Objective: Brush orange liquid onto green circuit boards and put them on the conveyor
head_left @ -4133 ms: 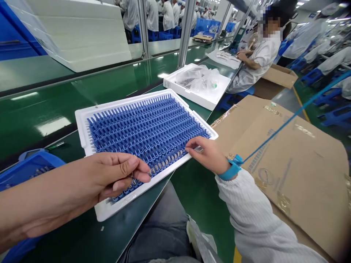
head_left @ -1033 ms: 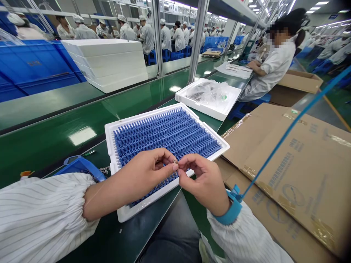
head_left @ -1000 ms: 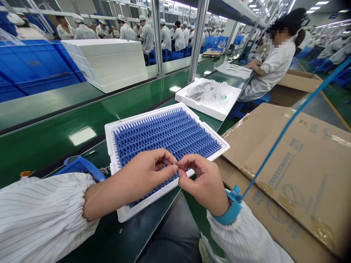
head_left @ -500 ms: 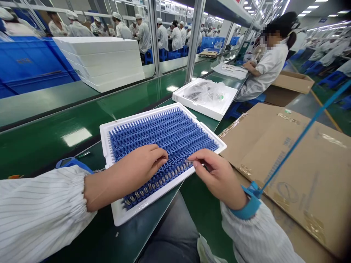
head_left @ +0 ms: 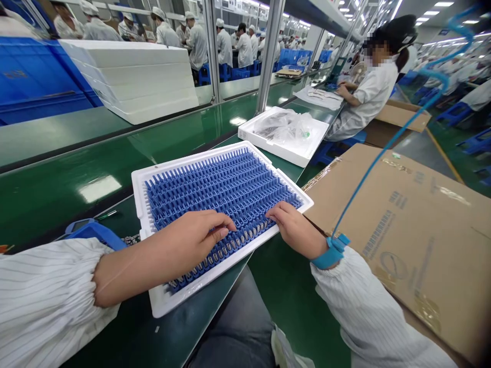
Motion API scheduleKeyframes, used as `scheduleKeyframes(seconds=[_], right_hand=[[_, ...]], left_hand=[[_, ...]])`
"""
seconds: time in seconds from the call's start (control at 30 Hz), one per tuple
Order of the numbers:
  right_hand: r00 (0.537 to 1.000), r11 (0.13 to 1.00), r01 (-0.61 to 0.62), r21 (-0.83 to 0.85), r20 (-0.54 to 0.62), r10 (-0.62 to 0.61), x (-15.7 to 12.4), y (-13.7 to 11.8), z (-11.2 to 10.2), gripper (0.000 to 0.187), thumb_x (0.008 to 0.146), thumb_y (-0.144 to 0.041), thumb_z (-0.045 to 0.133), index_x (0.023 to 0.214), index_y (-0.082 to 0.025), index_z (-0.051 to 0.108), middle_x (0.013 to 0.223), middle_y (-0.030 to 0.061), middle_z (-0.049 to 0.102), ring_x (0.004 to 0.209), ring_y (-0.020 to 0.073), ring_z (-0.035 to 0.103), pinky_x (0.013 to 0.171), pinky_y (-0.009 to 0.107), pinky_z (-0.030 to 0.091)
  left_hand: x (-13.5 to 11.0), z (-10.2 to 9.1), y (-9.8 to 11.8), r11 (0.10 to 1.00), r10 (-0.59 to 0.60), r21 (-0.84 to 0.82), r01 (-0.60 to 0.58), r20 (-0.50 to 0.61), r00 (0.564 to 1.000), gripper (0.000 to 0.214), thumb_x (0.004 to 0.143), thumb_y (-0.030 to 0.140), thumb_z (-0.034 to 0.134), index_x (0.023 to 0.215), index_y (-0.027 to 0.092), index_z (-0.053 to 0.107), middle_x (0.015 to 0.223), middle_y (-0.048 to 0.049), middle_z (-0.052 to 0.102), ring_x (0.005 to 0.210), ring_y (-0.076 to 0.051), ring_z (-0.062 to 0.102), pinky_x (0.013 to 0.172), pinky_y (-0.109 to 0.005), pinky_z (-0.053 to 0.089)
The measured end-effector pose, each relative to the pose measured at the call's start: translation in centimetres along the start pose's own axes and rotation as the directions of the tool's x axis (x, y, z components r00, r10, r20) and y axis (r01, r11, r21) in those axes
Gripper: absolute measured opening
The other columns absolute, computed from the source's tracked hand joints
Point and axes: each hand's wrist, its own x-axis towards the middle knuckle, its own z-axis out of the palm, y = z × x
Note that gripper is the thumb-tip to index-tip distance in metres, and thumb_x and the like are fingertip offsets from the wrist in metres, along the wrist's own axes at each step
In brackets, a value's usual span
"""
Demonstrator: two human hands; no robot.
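Note:
A white foam tray (head_left: 138, 180) lies on the green bench and holds a blue slotted rack (head_left: 222, 181). Small metal parts (head_left: 230, 247) fill the rack's front row. My left hand (head_left: 199, 235) rests on the rack's near left part, fingers curled with the thumb against the forefinger; anything inside is hidden. My right hand (head_left: 293, 227) is at the front row's right end, fingertips pressed together on the slots. A blue wrist strap (head_left: 329, 254) circles my right wrist.
A blue bin (head_left: 92, 232) sits by my left sleeve. A flat cardboard box (head_left: 406, 220) lies to the right. Behind are a second white tray with plastic bags (head_left: 284, 134), stacked foam trays (head_left: 134, 82) and a seated co-worker (head_left: 368, 92). The strap's blue cord (head_left: 383, 151) rises rightward.
My hands met in front of me, pinching a small part between them, then parted. The right hand carried it down to the front row's right end. The left settled on the rack.

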Motion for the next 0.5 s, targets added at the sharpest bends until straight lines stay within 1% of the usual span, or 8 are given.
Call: scheduleKeyframes(seconds=[0.07,0.13,0.23,0.3,0.37,0.43,0.5], right_hand=[[1.0,0.999,0.006,-0.032,0.014,-0.005,-0.04,0.06,0.23,0.009,0.1,-0.021,0.055,0.101,-0.014,0.06,0.098,0.0043,0.06,0.089,0.0172,0.06,0.08,0.034,0.055],[1.0,0.998,0.011,-0.057,0.028,-0.009,-0.09,0.12,0.34,0.008,0.1,-0.02,0.055,0.102,-0.014,0.061,0.099,0.0046,0.06,0.09,0.0173,0.06,0.08,0.035,0.055],[0.999,0.996,0.021,-0.084,0.051,-0.016,-0.14,0.17,0.35,0.009,0.099,-0.02,0.056,0.104,-0.014,0.061,0.101,0.0049,0.06,0.091,0.0176,0.061,0.081,0.035,0.055],[0.998,0.995,0.027,-0.097,0.066,-0.021,-0.1,0.19,0.34,0.008,0.099,-0.02,0.056,0.103,-0.015,0.061,0.101,0.0049,0.061,0.091,0.0177,0.061,0.082,0.036,0.055],[0.996,0.994,0.035,-0.102,0.082,-0.027,0.0,0.24,0.34,0.007,0.099,-0.019,0.057,0.101,-0.015,0.062,0.101,0.0048,0.061,0.092,0.0178,0.061,0.082,0.036,0.055],[0.995,0.994,0.043,-0.098,0.098,-0.033,0.15,0.3,0.33,0.007,0.098,-0.019,0.058,0.1,-0.014,0.063,0.1,0.0044,0.061,0.092,0.0179,0.061,0.083,0.036,0.055],[0.994,0.996,0.047,-0.081,0.107,-0.038,0.29,0.35,0.22,0.006,0.097,-0.017,0.058,0.099,-0.014,0.063,0.098,0.0037,0.061,0.091,0.0177,0.061,0.082,0.036,0.054]], left_hand=[[-0.06,0.03,-0.11,0.999,-0.012,-0.043,0.011,-0.022,1.0,0.033,0.089,0.036,0.045,0.102,0.027,0.074,0.077,-0.0029,0.071,0.082,-0.026,0.066,0.075,-0.035,0.051],[-0.12,0.02,-0.2,0.996,-0.018,-0.086,0.014,-0.051,0.999,0.029,0.088,0.037,0.049,0.098,0.028,0.075,0.06,-0.0001,0.063,0.075,-0.026,0.066,0.069,-0.033,0.05],[-0.2,-0.07,-0.1,0.991,-0.025,-0.132,0.018,-0.054,0.998,0.027,0.088,0.037,0.051,0.095,0.028,0.075,0.047,0.0034,0.053,0.059,-0.022,0.061,0.057,-0.028,0.046],[-0.25,-0.17,0.14,0.99,-0.045,-0.137,0.042,-0.023,0.999,0.027,0.088,0.037,0.051,0.096,0.027,0.075,0.047,0.0043,0.052,0.049,-0.019,0.054,0.048,-0.026,0.04],[-0.27,-0.26,0.4,0.987,-0.084,-0.137,0.087,0.027,0.996,0.03,0.089,0.041,0.049,0.098,0.027,0.074,0.052,0.0035,0.056,0.045,-0.017,0.051,0.043,-0.026,0.035],[-0.26,-0.33,0.55,0.98,-0.124,-0.147,0.133,0.07,0.99,0.033,0.089,0.045,0.048,0.101,0.026,0.072,0.062,0.0015,0.063,0.05,-0.018,0.055,0.043,-0.026,0.036],[-0.21,-0.4,0.54,0.968,-0.15,-0.19,0.164,0.088,0.985,0.034,0.087,0.048,0.051,0.106,0.025,0.069,0.077,-0.0011,0.07,0.063,-0.021,0.064,0.05,-0.027,0.043]])
